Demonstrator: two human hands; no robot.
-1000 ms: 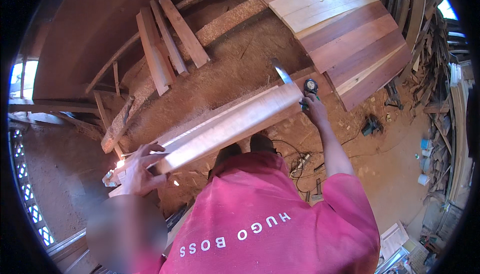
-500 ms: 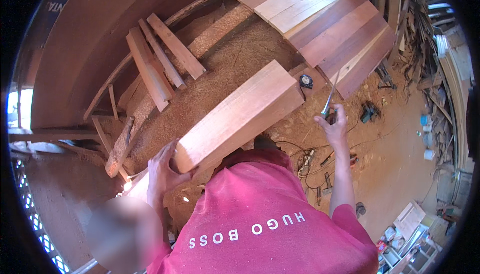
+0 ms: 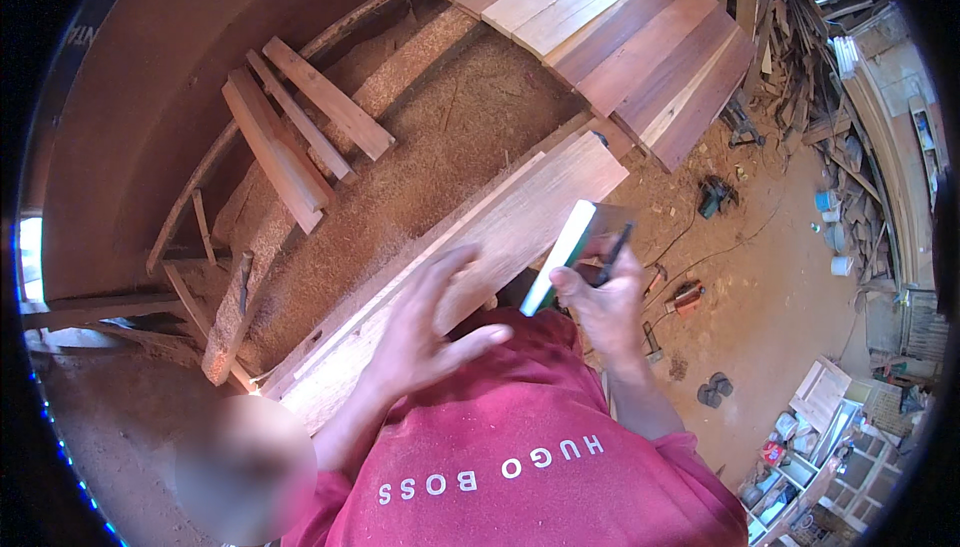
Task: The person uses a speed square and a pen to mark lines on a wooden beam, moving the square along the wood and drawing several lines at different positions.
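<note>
A long squared timber (image 3: 540,207) lies slantwise in front of me on the bench. My left hand (image 3: 420,337) is over its near part with fingers spread; whether the palm presses on the wood I cannot tell. My right hand (image 3: 610,302) is closed around a try square (image 3: 560,255), whose pale, green-edged side faces up beside the timber. A dark pencil-like stick (image 3: 615,252) also stands up between the fingers of that hand.
Joined boards (image 3: 610,37) in mixed wood tones lie at the back. Loose wood strips (image 3: 270,147) rest on the sawdust-covered bench at left. Power tools (image 3: 714,197), cords and sandals (image 3: 714,389) are on the floor at right. Scrap wood (image 3: 790,87) is piled along the far right.
My right hand has come in from the right toward the timber with the square. My left hand has let go of the timber's end and moved right with fingers spread. The timber now lies lower.
</note>
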